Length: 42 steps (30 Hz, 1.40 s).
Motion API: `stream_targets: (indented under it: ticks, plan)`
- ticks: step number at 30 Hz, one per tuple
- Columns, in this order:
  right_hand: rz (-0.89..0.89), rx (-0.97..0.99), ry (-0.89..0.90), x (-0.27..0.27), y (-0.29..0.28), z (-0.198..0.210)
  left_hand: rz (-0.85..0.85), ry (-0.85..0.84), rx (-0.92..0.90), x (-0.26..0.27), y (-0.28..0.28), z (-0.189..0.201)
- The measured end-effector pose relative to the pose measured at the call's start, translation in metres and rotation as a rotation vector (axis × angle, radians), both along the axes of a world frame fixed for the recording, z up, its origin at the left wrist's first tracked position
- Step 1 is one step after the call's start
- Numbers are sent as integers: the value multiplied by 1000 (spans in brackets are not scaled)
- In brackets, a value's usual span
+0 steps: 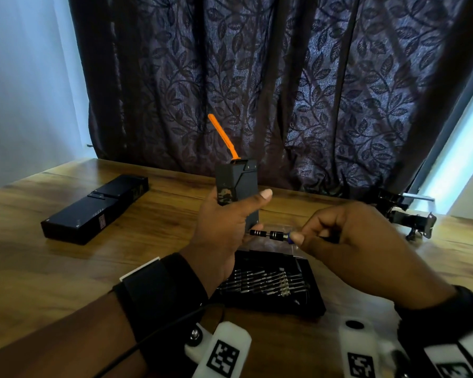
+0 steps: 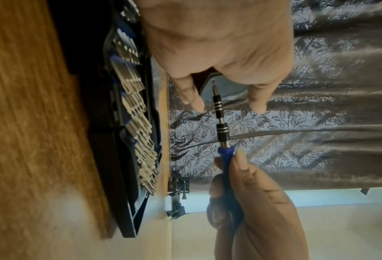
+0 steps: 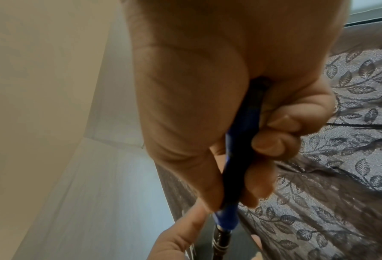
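From the head view, the left hand [image 1: 224, 227] was wrapped round a black box [image 1: 236, 181], holding it upright above the table [image 1: 38, 268], likely so its side screw faced the tool. An orange strip [image 1: 223, 136] stuck out of its top towards eleven o'clock. The right hand [image 1: 347, 236] pinched a precision screwdriver [image 1: 271, 235] level, with its tip at the box's lower side. A bit case [image 1: 284, 308] lay open at six o'clock, handy for swaps. A second black box [image 1: 96, 207] lay at ten o'clock and a clamp [image 1: 410, 216] at three.

The left wrist view showed the bit tip meeting the box between two left fingers [image 2: 194, 98].

In the right wrist view, curled fingers [image 3: 281, 140] clamped the blue handle [image 3: 236, 158].

I counted two boxes, one screwdriver, one case and one strip; the bits were too blurred to number.
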State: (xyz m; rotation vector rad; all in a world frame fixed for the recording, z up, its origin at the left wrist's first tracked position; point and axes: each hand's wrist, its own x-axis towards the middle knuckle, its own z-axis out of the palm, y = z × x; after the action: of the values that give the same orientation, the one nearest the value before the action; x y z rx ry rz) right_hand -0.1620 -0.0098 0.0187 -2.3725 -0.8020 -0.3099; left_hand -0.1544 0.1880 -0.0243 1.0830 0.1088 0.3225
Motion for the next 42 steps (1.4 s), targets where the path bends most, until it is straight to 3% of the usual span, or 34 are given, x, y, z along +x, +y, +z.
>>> stream_targets:
  ticks: [5, 11, 26, 42]
  plan:
    - [0, 55, 49, 0, 1, -3, 115, -50, 96, 7, 3, -4]
    - [-21, 113, 85, 4, -1, -4, 147, -37, 33, 9, 7, -2]
    - [-109, 351, -174, 1, 0, -1, 105, -37, -77, 9, 6, 1]
    - [-119, 226, -174, -8, 1, 4, 147, -56, -120, 14, 16, 0]
